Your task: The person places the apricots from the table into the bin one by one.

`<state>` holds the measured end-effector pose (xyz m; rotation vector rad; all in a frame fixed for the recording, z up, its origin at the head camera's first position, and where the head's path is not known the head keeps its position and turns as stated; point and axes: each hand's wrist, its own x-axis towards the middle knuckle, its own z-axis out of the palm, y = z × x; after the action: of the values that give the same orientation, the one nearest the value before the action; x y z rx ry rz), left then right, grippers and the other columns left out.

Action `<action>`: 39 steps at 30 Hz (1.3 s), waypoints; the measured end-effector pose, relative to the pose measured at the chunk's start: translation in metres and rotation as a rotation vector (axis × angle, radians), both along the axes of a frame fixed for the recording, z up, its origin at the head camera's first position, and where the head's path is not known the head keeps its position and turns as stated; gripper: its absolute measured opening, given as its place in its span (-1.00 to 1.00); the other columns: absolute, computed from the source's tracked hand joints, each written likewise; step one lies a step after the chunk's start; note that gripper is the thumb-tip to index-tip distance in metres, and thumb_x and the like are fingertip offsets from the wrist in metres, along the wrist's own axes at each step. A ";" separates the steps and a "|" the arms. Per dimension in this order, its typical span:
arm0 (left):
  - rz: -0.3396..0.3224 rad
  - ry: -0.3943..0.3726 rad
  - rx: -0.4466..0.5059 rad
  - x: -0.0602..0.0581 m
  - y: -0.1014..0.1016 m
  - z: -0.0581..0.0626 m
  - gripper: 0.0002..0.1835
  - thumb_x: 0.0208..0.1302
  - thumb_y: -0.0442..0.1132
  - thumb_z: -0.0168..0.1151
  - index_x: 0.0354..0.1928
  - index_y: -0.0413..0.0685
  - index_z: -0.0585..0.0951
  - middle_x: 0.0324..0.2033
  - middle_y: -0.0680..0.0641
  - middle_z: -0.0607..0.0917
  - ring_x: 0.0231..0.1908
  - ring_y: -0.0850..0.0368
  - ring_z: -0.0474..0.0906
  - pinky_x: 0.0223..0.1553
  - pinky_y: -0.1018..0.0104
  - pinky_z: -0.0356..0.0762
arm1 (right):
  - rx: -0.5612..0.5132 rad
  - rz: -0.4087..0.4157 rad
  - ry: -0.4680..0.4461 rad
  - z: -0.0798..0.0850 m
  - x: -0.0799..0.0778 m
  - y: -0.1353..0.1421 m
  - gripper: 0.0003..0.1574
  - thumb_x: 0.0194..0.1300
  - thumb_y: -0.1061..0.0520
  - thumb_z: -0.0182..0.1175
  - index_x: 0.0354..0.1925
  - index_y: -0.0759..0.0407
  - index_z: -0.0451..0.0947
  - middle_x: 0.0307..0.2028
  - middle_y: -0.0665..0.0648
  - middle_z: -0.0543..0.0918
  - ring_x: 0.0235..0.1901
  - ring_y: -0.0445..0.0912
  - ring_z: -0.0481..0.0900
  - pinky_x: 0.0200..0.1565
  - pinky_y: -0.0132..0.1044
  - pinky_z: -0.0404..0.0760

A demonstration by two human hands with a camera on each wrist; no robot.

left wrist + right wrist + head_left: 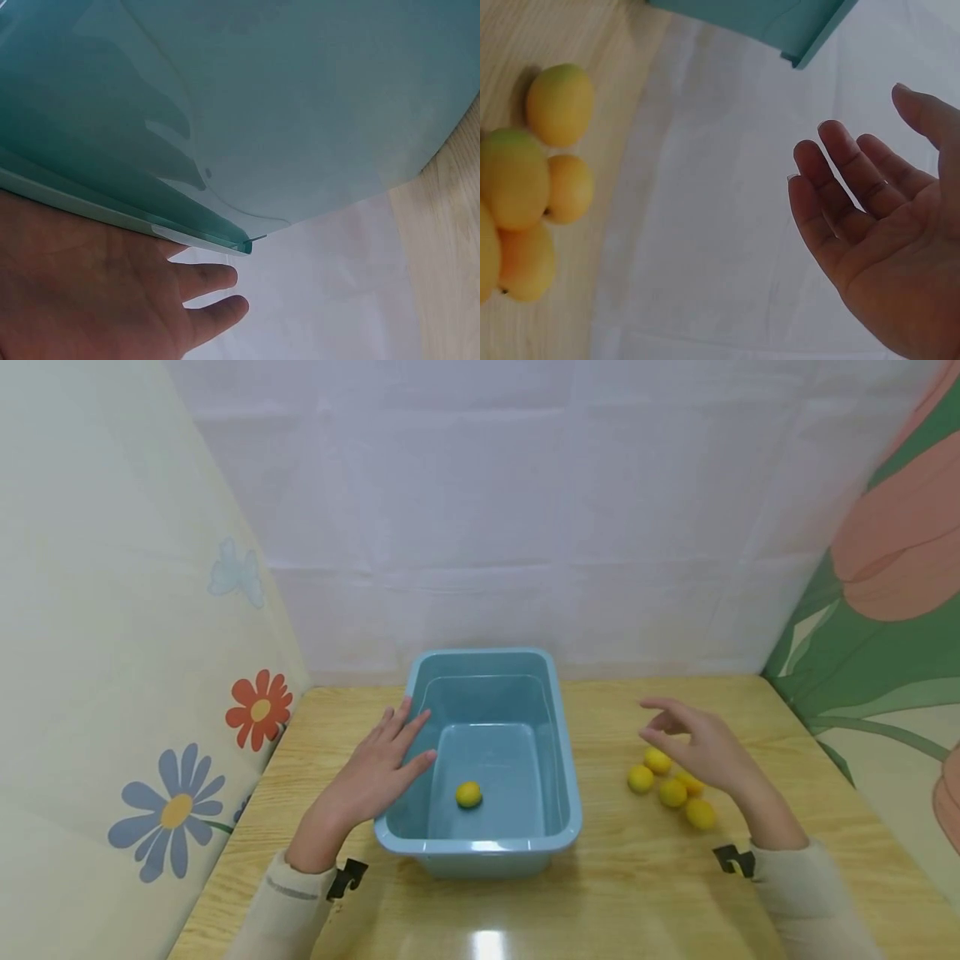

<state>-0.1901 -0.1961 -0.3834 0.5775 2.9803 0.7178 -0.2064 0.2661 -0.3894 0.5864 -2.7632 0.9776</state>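
Note:
A blue-green plastic tub (480, 846) stands on the table, with one small yellow fruit (468, 794), lemon-like, on its floor. My left hand (378, 764) lies over the tub's left rim, fingers extended and spread. In the left wrist view, that palm (82, 285) is against the rim's underside, beside the tub wall (315, 135). My right hand (701, 743) hovers over several yellow fruits (672, 792) to the right of the tub. Its fingers are loosely bent and hold nothing; the right wrist view shows the bare palm (900, 262) apart from the greenish-tipped fruits (514, 180).
The table (600, 902) is light wood. A white cloth (465, 527) hangs behind it, and flower-patterned panels border it on the left (97, 652) and right (900, 677). Both sleeves carry a small black clip at the wrist.

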 end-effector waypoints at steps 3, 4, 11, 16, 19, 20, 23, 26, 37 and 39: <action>-0.001 0.004 0.005 0.000 0.000 0.000 -0.22 0.55 0.29 -0.16 0.62 0.05 0.08 0.62 -0.12 -0.18 0.58 -0.29 -0.31 0.43 -0.45 -0.14 | 0.004 -0.011 0.000 -0.006 -0.004 0.008 -0.42 0.50 -0.04 0.19 0.36 0.16 0.43 -0.12 0.18 0.74 -0.07 0.17 0.70 0.04 0.24 0.60; -0.002 0.005 0.006 0.000 0.000 0.000 -0.22 0.55 0.29 -0.16 0.62 0.05 0.08 0.62 -0.12 -0.18 0.57 -0.29 -0.31 0.43 -0.45 -0.14 | 0.001 -0.012 0.001 -0.008 -0.005 0.010 -0.42 0.50 -0.02 0.20 0.36 0.18 0.43 -0.12 0.19 0.74 -0.08 0.18 0.70 0.04 0.23 0.61; -0.004 0.008 0.009 0.000 -0.001 0.000 -0.23 0.55 0.28 -0.14 0.62 0.06 0.08 0.62 -0.13 -0.17 0.58 -0.29 -0.30 0.43 -0.44 -0.14 | -0.002 -0.030 -0.031 -0.024 -0.011 0.025 -0.43 0.51 -0.01 0.18 0.36 0.18 0.42 -0.11 0.22 0.74 -0.09 0.18 0.70 0.02 0.19 0.63; -0.006 0.010 0.013 0.000 0.000 0.000 -0.24 0.55 0.25 -0.12 0.61 0.06 0.08 0.62 -0.13 -0.17 0.58 -0.29 -0.29 0.43 -0.45 -0.13 | 0.010 -0.047 -0.059 -0.033 -0.014 0.034 -0.42 0.52 -0.03 0.17 0.36 0.19 0.42 -0.09 0.25 0.73 -0.08 0.20 0.70 0.01 0.18 0.64; -0.005 0.008 0.011 0.000 0.000 0.001 -0.25 0.55 0.23 -0.10 0.61 0.06 0.09 0.62 -0.13 -0.17 0.58 -0.29 -0.29 0.42 -0.46 -0.13 | 0.021 -0.060 -0.086 -0.038 -0.016 0.039 -0.40 0.52 -0.07 0.16 0.37 0.18 0.41 -0.09 0.25 0.73 -0.08 0.20 0.70 0.00 0.18 0.65; -0.005 0.007 0.010 0.000 0.000 0.001 -0.25 0.55 0.23 -0.10 0.61 0.06 0.09 0.62 -0.12 -0.18 0.57 -0.30 -0.29 0.42 -0.46 -0.12 | 0.024 -0.060 -0.099 -0.039 -0.016 0.040 -0.39 0.52 -0.08 0.15 0.37 0.19 0.41 -0.09 0.26 0.73 -0.08 0.21 0.70 0.00 0.19 0.65; -0.003 0.002 0.009 -0.001 -0.001 0.002 -0.24 0.55 0.23 -0.10 0.61 0.06 0.09 0.62 -0.12 -0.18 0.57 -0.30 -0.30 0.42 -0.47 -0.13 | 0.030 -0.067 -0.142 -0.044 -0.018 0.044 -0.36 0.52 -0.12 0.14 0.39 0.17 0.39 -0.09 0.25 0.72 -0.06 0.22 0.70 0.01 0.20 0.64; -0.001 -0.002 0.009 -0.001 -0.001 0.002 -0.24 0.55 0.25 -0.11 0.62 0.08 0.08 0.62 -0.11 -0.19 0.58 -0.29 -0.30 0.42 -0.47 -0.14 | 0.033 -0.069 -0.179 -0.048 -0.020 0.048 -0.33 0.52 -0.14 0.14 0.40 0.18 0.37 -0.08 0.27 0.71 -0.03 0.27 0.68 0.03 0.23 0.62; -0.005 0.006 0.011 -0.002 -0.002 0.000 -0.24 0.54 0.27 -0.12 0.61 0.08 0.09 0.62 -0.11 -0.18 0.58 -0.29 -0.29 0.41 -0.47 -0.10 | 0.046 -0.060 -0.234 -0.065 -0.027 0.057 -0.33 0.50 -0.08 0.18 0.38 0.27 0.39 -0.06 0.31 0.71 0.00 0.31 0.65 0.05 0.25 0.59; -0.006 0.005 0.012 -0.001 -0.002 0.000 -0.24 0.55 0.26 -0.12 0.61 0.08 0.09 0.62 -0.12 -0.18 0.57 -0.30 -0.29 0.41 -0.47 -0.10 | 0.053 -0.051 -0.245 -0.067 -0.029 0.057 -0.33 0.50 -0.07 0.18 0.37 0.28 0.39 -0.06 0.31 0.70 0.00 0.29 0.65 0.06 0.25 0.59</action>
<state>-0.1911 -0.1983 -0.3837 0.5897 2.9790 0.7361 -0.2350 0.3231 -0.4567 0.4263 -3.0089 1.0313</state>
